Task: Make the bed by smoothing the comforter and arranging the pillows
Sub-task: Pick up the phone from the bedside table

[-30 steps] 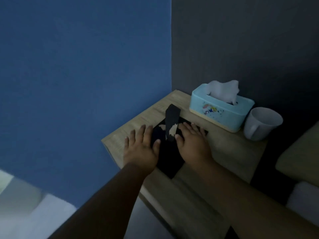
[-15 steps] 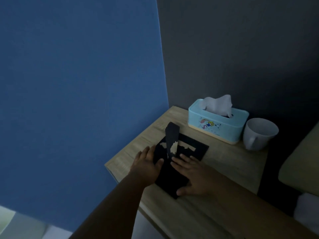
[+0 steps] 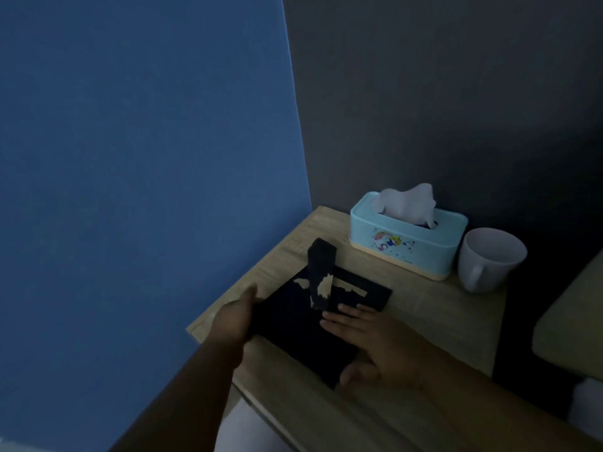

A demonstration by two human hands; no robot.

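Observation:
No comforter or pillow is clearly in view; a tan padded edge [image 3: 567, 324] and a bit of white fabric [image 3: 587, 406] show at the far right. On the wooden bedside table [image 3: 434, 324] lies a flat black case [image 3: 293, 324] with pale worn patches and a black flap [image 3: 321, 272] standing up from it. My left hand [image 3: 236, 316] grips the case's left edge, fingers hidden beneath it. My right hand [image 3: 372, 340] lies flat on the case's right half, fingers spread, thumb at its near corner.
A light-blue tissue box [image 3: 408, 243] with a tissue sticking out stands at the back of the table, a white mug [image 3: 489, 262] right of it. A blue wall [image 3: 146, 174] rises on the left, a dark grey wall [image 3: 440, 93] behind.
My left hand slid from the top of the case to its left edge. My right hand moved toward me along the case's right half. The view shifted slightly.

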